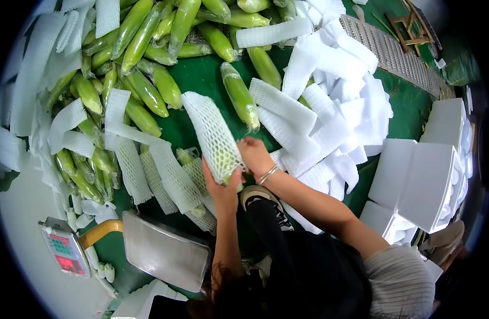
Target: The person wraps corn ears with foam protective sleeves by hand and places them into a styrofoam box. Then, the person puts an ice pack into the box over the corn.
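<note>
A long green vegetable in a white foam net sleeve [212, 135] is tilted in front of me, its lower end toward me. My left hand [223, 186] wraps round that lower end. Beside it, my right hand [253, 158] has its fingers curled at the sleeve's lower edge, pinching the net; the fingertips are partly hidden. Just beyond lies a film-wrapped green vegetable [239, 95] without a sleeve. To the left of my hands, several sleeved vegetables [175, 173] lie side by side.
Film-wrapped green vegetables [143, 87] are heaped at the back left. Loose white foam sleeves [329, 117] pile up on the right. A scale with a metal pan [164, 250] and lit display [69, 260] stands front left. White foam boxes [409, 181] stand at right.
</note>
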The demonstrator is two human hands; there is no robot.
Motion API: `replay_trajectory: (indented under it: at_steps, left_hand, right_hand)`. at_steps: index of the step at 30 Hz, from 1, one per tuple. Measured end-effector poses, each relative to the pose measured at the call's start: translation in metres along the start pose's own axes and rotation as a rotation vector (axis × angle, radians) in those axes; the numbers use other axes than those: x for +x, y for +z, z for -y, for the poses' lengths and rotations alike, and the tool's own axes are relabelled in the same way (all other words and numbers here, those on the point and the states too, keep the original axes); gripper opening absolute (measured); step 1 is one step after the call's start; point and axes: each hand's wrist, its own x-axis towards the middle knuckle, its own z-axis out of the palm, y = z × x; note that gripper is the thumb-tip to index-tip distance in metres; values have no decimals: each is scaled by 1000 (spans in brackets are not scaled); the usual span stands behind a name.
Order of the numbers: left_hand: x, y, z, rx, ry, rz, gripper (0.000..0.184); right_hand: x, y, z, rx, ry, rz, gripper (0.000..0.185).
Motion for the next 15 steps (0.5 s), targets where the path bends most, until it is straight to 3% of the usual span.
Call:
replay_trajectory:
  at_steps: [1, 2, 3, 4, 5, 6, 7, 8, 10, 12, 14, 15]
  left_hand:
    - [2, -11, 13, -58, -86, -52, 71]
    - [5, -12, 15, -118, -171, -102, 72]
    - [7, -5, 13, -181, -175, -260, 63]
    - [11, -4, 14, -189, -173, -263, 63]
    - [17, -6, 16, -229, -232, -268, 60]
    - [25, -11, 18, -264, -295, -269, 56]
    - [36, -20, 28, -157, -301, -230, 55]
    - [44, -23, 27, -159, -307, -237, 55]
    - [67, -21, 22, 129, -358, -293, 56]
    - [71, -17, 32, 251, -381, -351, 60]
    - [68, -15, 64, 650, -180, -491, 68]
    - [58, -10, 56, 659, -269, -437, 70]
  right_hand:
    - [-2, -2, -10, -66, -5, 39, 24]
    - [-6, -8, -15, -325, 11, 106, 27]
    - [-12, -10, -19, -346, 48, 93, 27]
    - [-15, -13, -20, -370, 84, 83, 28]
    - [-14, -18, -11, -438, -15, 144, 27]
    - [-4, -20, -3, -727, -437, 70, 27]
    - [7, -29, 13, -929, -583, 33, 28]
    - [19, -30, 27, -1009, -827, -212, 31]
    - [54, -40, 78, -1290, -1168, -451, 37]
    - [93, -48, 91, -1447, -1102, -505, 38]
    - [129, -62, 86, -1989, -1092, -205, 27]
    - [119, -64, 90, -1884, -973, -27, 28]
